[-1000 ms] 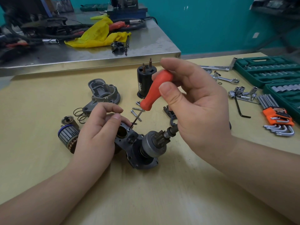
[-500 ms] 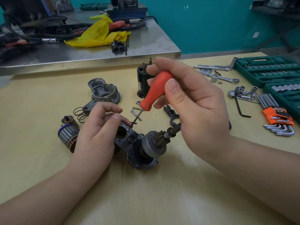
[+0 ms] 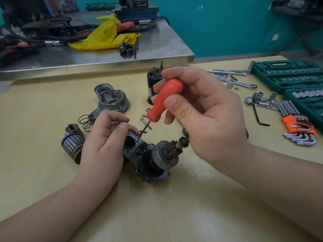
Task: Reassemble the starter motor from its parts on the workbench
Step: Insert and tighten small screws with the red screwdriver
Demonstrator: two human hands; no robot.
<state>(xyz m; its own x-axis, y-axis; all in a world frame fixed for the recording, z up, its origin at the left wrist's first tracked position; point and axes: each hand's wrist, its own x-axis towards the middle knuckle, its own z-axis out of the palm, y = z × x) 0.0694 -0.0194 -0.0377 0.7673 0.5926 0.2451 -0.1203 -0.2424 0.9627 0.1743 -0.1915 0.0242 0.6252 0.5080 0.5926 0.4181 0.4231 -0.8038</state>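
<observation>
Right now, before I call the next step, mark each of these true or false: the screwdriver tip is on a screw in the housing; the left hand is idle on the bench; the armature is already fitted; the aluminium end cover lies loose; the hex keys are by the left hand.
1. The right hand holds the orange-handled screwdriver with its tip on a screw in the dark motor housing. True.
2. The left hand lies idle on the bench. False: it steadies the housing.
3. The ribbed armature with the blue band is fitted. False: it lies apart, left of the housing.
4. The grey aluminium end cover lies loose on the bench. True.
5. The orange-clipped hex key set is beside the left hand. False: it lies far right.
</observation>
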